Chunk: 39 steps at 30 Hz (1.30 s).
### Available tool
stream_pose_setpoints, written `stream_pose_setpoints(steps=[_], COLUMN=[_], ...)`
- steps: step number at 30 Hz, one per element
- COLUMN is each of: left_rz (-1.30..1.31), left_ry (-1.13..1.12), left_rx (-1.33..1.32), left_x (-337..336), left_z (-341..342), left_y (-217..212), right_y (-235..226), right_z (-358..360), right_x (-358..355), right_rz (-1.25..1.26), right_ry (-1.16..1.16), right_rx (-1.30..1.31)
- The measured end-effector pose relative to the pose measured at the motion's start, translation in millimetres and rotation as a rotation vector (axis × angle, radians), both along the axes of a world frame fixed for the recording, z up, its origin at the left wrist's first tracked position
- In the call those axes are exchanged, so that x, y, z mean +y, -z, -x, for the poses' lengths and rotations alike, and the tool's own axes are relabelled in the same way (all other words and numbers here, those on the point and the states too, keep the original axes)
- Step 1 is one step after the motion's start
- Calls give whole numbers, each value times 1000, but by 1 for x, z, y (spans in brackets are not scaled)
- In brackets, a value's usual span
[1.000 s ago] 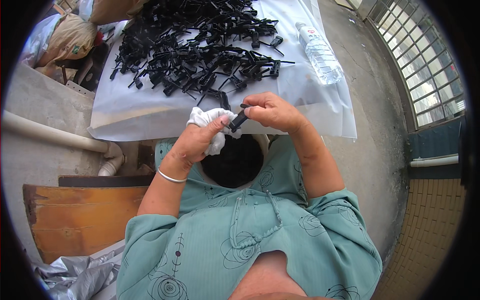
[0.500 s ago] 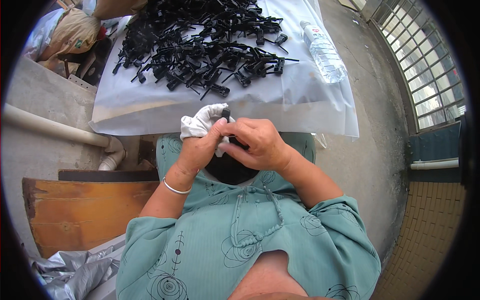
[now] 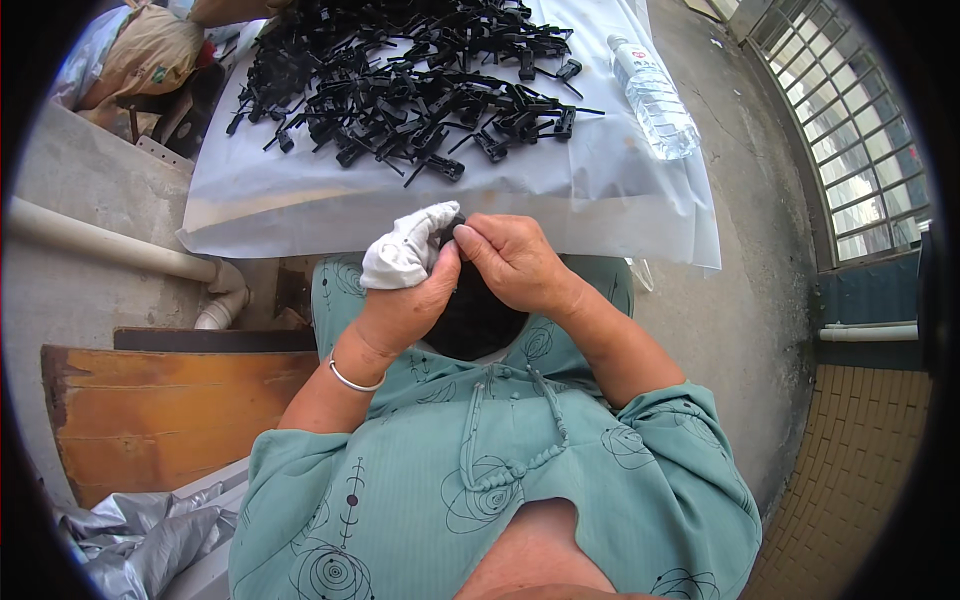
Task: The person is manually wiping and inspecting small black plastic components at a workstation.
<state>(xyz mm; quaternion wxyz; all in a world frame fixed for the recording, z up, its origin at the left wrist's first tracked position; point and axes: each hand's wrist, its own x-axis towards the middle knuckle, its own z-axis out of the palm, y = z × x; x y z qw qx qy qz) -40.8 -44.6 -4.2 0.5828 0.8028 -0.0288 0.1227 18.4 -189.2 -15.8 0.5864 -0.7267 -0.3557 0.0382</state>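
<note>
Just off the table's near edge, my two hands meet over a small black plastic part (image 3: 453, 229). My left hand (image 3: 408, 305), its fingers covered by a white glove or cloth (image 3: 405, 252) and its thumb bare, grips the part from the left. The bare fingers of my right hand (image 3: 520, 262) are closed in a pinch at the part's right side. Most of the part is hidden by the fingers. Under the hands, a dark round opening, perhaps a container (image 3: 478, 315), sits between my knees. A heap of similar black plastic parts with thin stems (image 3: 400, 105) covers the far tabletop.
A clear water bottle (image 3: 655, 100) lies on the right of the table's white plastic sheet (image 3: 300, 215). At left are a pale pipe (image 3: 120, 245), an orange-brown wooden board (image 3: 180, 415) and sacks (image 3: 150, 60). A barred window (image 3: 850, 130) stands at far right.
My right hand has shifted slightly, its fingers now pinched at the black part's top end. The part sits lower between the fingers, and less of it shows.
</note>
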Motion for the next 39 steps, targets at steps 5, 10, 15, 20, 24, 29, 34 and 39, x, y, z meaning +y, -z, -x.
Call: stream_pose_setpoints(steps=[5, 10, 15, 20, 24, 29, 34, 39], left_rz=[-319, -519, -152, -547, -325, 366, 592, 137], left_ry=[-25, -72, -102, -127, -138, -69, 19, 108], left_rx=[-178, -180, 68, -148, -67, 152, 154, 217], left_x=[-2, 5, 7, 11, 18, 33, 35, 27], left_z=[0, 4, 7, 13, 24, 30, 39, 50], left_y=[3, 14, 14, 12, 24, -2, -9, -20], right_y=[12, 31, 35, 36, 31, -2, 8, -11], right_z=[10, 15, 8, 15, 21, 14, 12, 19], right_x=[9, 25, 22, 34, 34, 15, 17, 21], right_rz=[15, -65, -85, -111, -32, 266, -30, -84], right_ry=[104, 125, -3, 31, -27, -81, -116, -99], right_rx=[135, 230, 328, 260, 236, 160, -195, -280])
